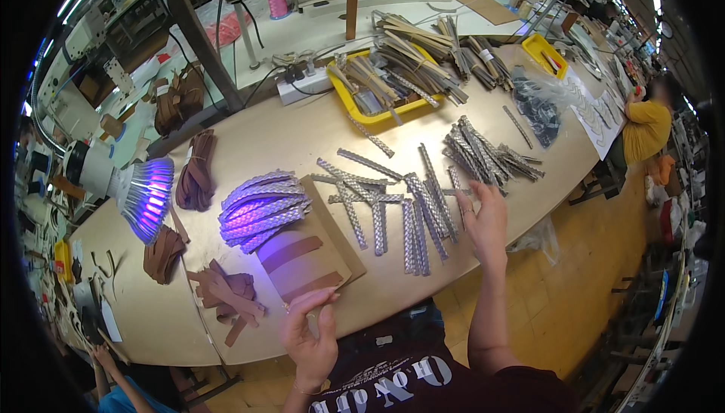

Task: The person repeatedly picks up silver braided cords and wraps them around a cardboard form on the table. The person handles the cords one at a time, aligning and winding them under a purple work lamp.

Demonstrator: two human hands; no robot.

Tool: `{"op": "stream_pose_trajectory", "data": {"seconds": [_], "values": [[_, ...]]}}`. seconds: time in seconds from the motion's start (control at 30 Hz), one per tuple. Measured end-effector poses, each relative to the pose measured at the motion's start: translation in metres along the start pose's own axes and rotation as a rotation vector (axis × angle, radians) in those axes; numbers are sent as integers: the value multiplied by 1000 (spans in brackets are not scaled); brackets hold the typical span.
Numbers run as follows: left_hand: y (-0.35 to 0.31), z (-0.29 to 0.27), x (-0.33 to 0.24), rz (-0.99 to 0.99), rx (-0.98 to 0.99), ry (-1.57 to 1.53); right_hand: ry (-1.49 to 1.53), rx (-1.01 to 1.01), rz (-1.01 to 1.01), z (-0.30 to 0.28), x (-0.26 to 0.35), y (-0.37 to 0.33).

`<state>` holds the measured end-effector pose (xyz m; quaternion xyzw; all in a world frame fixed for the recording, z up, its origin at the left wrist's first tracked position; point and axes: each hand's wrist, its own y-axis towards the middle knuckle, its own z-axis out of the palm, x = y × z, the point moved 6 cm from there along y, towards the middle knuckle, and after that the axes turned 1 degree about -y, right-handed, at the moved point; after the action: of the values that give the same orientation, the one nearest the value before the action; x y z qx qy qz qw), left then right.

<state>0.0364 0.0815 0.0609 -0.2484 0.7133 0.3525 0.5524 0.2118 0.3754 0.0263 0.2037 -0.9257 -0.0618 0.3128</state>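
Observation:
My left hand is at the table's near edge, fingers curved and thumb apart, with nothing seen in it. Its fingertips are by the lower edge of a cardboard piece bearing two brown strips. On the cardboard's far end lies a bundle of silvery braided strips, lit purple. My right hand reaches over the right side of the loose braided strips, thumb and fingers apart. Its fingertips are close to a short braided strip; whether they touch it is unclear.
A lamp with a purple glow hangs at left, near brown strip bundles. Behind the loose pieces sits a yellow tray of strips. More braided strips are piled at right, near a plastic bag. A person in yellow sits far right.

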Motion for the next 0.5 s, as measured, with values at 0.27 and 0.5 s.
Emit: {"op": "stream_pose_trajectory", "data": {"seconds": [0.27, 0.5], "values": [[-1, -1, -1, -8, -3, 21, -10, 164, 269, 26, -51, -21], [2, 1, -2, 14, -51, 98, -65, -280, -30, -10, 6, -23]]}}
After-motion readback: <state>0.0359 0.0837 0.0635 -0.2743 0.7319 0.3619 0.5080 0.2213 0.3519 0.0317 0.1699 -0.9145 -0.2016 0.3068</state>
